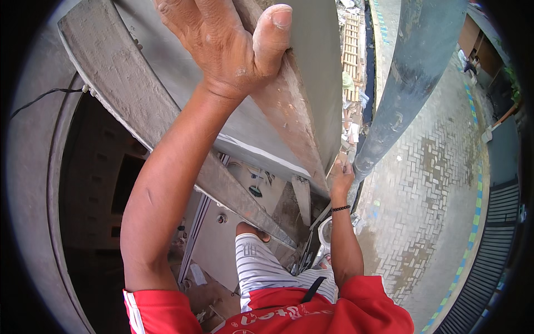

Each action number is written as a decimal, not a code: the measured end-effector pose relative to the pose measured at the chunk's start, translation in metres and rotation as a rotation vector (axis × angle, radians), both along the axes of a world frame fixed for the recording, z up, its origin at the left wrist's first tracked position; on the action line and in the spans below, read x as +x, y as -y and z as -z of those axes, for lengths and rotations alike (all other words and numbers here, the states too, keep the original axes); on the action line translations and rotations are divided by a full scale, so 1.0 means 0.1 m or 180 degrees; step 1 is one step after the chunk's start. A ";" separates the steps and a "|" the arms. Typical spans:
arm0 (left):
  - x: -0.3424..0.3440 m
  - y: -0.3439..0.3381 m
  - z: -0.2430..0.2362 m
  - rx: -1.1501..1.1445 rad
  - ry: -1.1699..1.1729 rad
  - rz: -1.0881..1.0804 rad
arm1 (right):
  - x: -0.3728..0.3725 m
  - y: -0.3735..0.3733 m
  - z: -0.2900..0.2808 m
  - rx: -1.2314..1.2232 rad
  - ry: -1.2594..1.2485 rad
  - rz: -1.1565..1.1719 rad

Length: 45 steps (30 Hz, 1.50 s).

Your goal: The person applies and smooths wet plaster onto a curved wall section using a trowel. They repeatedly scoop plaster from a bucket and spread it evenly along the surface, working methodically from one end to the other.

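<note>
My left hand (pixel 222 47) lies flat against a long wooden board (pixel 289 106) at the top, with its thumb stretched out and its fingertips cut off by the frame edge. The board runs along a grey plastered surface (pixel 314 61). Lower and to the right, my right hand (pixel 341 179) is closed beside the board's lower end. Between its fingers something small shows in part, too hidden to name. A dark bead bracelet (pixel 340 209) circles that wrist. Just right of this hand stands a thick grey pipe (pixel 409 78).
A second, cement-crusted plank (pixel 119 72) slants across the left, over a dark opening (pixel 89 183). Far below are a white bucket (pixel 325 231) and a tiled floor (pixel 225 236). On the right lie a paved street (pixel 434 183), a bamboo ladder (pixel 351 50) and a seated person (pixel 471 64).
</note>
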<state>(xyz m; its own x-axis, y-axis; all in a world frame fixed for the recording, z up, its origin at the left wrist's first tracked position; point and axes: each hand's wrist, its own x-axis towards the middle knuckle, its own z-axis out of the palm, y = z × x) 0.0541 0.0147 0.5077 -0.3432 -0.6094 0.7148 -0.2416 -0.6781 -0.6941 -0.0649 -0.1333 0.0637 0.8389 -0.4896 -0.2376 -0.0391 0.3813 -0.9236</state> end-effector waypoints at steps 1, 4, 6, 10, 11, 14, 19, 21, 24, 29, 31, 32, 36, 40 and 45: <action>0.03 -0.06 -0.02 0.0070 0.0078 -0.0016 | 0.15 -0.01 -0.34 -0.0410 0.0294 -0.0053; 0.13 -0.07 -0.12 0.0028 0.0213 0.0244 | 0.40 0.05 -0.49 -0.1013 0.0407 -0.0079; 0.10 0.04 -0.10 -0.0125 0.0095 0.0385 | 0.43 0.09 -0.18 -0.1140 0.0198 -0.0086; 0.02 0.26 -0.03 -0.0337 -0.0226 0.0490 | -0.37 0.16 0.97 0.0183 -0.1620 -0.0978; -0.04 0.23 0.01 -0.0387 -0.0426 0.0406 | -0.65 0.08 1.04 0.0089 -0.1689 -0.0827; -0.26 0.21 0.12 -0.0559 -0.1209 0.0270 | -0.64 0.01 0.65 -0.0067 -0.0914 -0.0121; -0.26 0.15 0.10 -0.0697 -0.1203 0.0373 | -0.11 0.15 -1.58 -0.0859 0.0949 0.0026; -0.25 0.25 0.10 -0.0745 -0.1214 0.0493 | 0.19 0.19 -2.08 -0.1260 0.1377 0.0367; -0.30 0.23 0.10 -0.0713 -0.1235 0.0374 | 0.37 0.18 -2.71 -0.1191 0.1541 0.0114; -0.31 0.21 0.12 -0.0744 -0.1269 0.0379 | 0.20 0.08 -2.34 -0.1510 0.1258 0.0006; -0.33 0.24 0.11 -0.0763 -0.1264 0.0385 | -0.10 0.00 -1.78 -0.1611 0.0984 -0.0008; -0.31 0.28 0.12 -0.0772 -0.1265 0.0415 | -0.25 -0.03 -1.38 -0.1715 0.0825 0.0049; -0.30 0.25 0.10 -0.0766 -0.1264 0.0376 | -0.63 -0.02 -1.01 -0.1271 0.0252 -0.0331; -0.34 0.21 0.11 -0.0761 -0.1367 0.0189 | -0.43 0.02 -1.96 -0.1033 0.1149 0.0053; -0.38 0.21 0.10 -0.0751 -0.1431 0.0066 | 0.14 0.07 -2.99 -0.1306 0.1764 0.0018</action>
<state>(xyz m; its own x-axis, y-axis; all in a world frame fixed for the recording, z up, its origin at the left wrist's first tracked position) 0.0163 -0.0065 0.4978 0.0196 -0.4097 0.9120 -0.4964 -0.7958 -0.3468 -0.0504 -0.1402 0.3631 0.7802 -0.4532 0.4312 0.4817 -0.0046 -0.8763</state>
